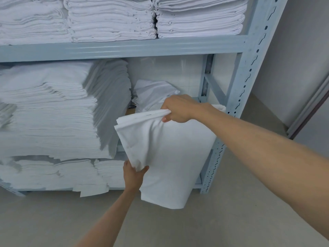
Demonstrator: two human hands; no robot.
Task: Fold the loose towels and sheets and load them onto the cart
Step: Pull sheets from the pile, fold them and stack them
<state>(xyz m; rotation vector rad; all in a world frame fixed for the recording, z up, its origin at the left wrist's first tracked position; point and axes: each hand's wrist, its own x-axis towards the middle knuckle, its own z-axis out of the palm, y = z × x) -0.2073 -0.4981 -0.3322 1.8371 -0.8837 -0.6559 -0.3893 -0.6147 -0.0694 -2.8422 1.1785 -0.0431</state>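
Gripping a folded white sheet: right hand clenched on its top edge, left hand pinching its lower side.

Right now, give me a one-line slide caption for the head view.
Right hand and left hand hold a folded white sheet before a grey shelf rack of stacked linens.

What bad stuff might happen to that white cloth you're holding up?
The white cloth hangs from the right hand, which bunches only its top edge, and the left hand, which pinches one side. Its loose layers could slip apart and undo the fold. Its bottom corner hangs low and might brush the floor.
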